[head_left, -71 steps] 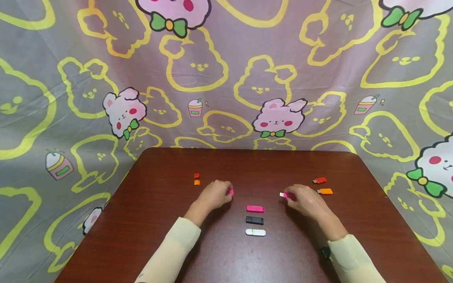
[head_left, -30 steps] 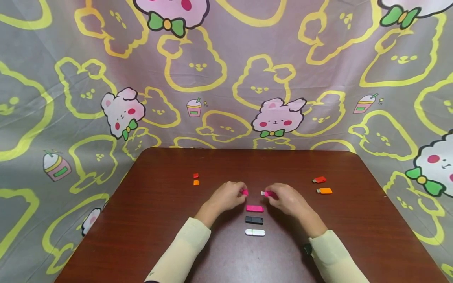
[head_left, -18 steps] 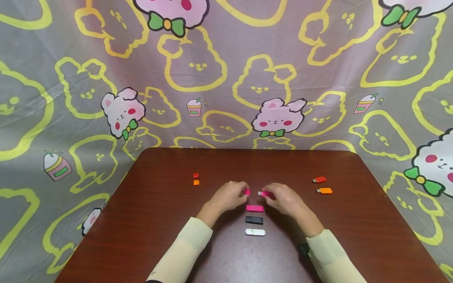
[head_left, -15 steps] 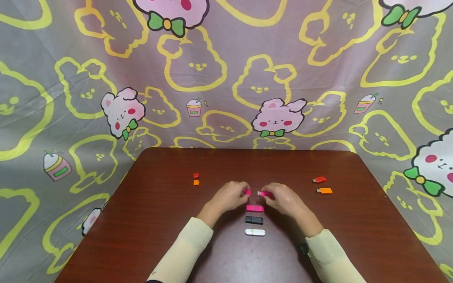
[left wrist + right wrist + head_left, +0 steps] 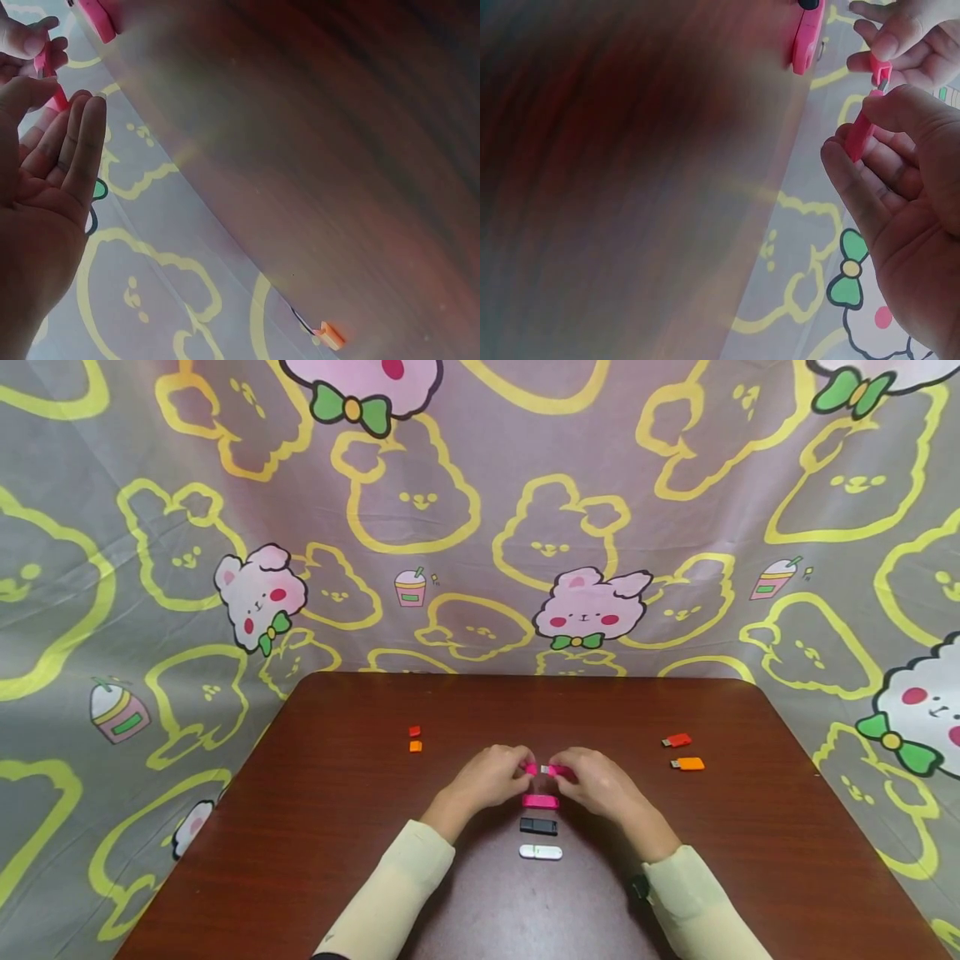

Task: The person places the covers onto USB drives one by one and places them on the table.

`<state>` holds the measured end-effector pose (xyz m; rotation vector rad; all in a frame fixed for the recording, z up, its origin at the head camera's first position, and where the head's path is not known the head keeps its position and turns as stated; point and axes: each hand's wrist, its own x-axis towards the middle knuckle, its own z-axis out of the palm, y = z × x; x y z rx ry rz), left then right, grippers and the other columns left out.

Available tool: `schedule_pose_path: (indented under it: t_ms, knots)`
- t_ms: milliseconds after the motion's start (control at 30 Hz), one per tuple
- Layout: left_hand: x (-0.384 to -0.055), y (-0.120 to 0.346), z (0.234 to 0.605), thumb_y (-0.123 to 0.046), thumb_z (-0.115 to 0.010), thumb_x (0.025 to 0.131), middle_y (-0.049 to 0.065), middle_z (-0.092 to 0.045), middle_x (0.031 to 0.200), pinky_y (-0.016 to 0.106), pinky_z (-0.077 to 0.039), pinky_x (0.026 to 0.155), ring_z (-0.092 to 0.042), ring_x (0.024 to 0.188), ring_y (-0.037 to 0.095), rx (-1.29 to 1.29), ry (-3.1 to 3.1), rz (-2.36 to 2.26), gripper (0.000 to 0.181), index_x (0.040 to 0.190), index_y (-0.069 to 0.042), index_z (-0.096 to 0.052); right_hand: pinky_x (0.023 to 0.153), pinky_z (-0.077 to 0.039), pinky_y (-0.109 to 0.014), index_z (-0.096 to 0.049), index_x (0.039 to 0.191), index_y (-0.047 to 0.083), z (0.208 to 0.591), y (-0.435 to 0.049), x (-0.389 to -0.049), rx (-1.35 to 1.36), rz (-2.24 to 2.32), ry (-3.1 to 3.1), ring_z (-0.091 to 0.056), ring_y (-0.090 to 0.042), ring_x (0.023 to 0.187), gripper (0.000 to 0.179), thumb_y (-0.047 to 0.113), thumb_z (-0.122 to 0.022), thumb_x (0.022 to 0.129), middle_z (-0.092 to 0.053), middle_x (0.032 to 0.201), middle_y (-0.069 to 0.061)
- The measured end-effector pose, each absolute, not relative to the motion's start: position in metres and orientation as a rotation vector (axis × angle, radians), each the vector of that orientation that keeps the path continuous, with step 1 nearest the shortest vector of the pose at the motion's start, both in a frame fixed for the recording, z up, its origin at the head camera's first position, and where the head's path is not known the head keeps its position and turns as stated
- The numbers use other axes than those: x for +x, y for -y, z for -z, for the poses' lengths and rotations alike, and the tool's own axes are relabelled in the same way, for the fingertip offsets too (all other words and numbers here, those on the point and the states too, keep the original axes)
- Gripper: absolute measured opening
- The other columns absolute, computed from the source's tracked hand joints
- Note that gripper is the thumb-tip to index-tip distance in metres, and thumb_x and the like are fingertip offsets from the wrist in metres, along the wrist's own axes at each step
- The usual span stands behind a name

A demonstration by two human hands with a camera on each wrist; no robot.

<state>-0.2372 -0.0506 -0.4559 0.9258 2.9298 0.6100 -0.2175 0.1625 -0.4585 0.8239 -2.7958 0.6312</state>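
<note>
- Patterned fabric backdrop, printed with yellow outlines and white-and-pink animal heads, stands behind a dark reddish-brown table.
- Head view, hands: left hand pinches a pink cap; right hand pinches an uncapped pink stick, metal connector directed at the cap. Both parts are located near the table's centre, just beyond a column of three items.
- Head view, column, far to near: capped pink stick, black stick, white stick. All three lie crosswise, apart from one another.
- Head view, left side: red cap lies just beyond orange cap.
- Head view, right side: red stick lies beyond orange stick; both connectors are exposed and point left.
- Left wrist view: thumb and fingers grip the pink cap; the right hand and uncapped pink stick appear opposite, at the upper left. Orange cap shows at the bottom edge.
- Right wrist view: thumb presses the uncapped pink stick against the fingers. Connector tip is at the cap's mouth; whether it has entered cannot be determined.
</note>
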Motion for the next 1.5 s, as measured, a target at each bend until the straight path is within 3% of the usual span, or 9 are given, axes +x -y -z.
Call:
schedule_pose_path:
  t_ms: [1133,1500]
  knots:
    - [-0.234,0.044,0.452,-0.022,-0.073,0.093,-0.006,-0.069,0.091,0.02,-0.052,0.071,-0.057,0.076,0.007,1.013,-2.937,-0.603,0.018,0.11,-0.015,-0.075,0.077,-0.056,-0.038,-0.075,0.103,0.009,0.45,-0.154,-0.214,0.851,-0.552,2.829,-0.061,-0.016,0.081,0.021,0.011,-0.082,0.083,-0.069,0.089,0.0]
    - [-0.235,0.045,0.451,-0.02,-0.07,0.097,0.001,-0.072,0.099,0.026,-0.055,0.086,-0.064,0.09,0.014,1.153,-2.986,-0.516,0.018,0.112,-0.01,-0.073,0.075,-0.057,-0.038,-0.075,0.098,0.005,0.451,-0.154,-0.218,0.854,-0.545,2.719,-0.063,-0.018,0.078,0.02,0.004,-0.083,0.08,-0.071,0.087,-0.004]
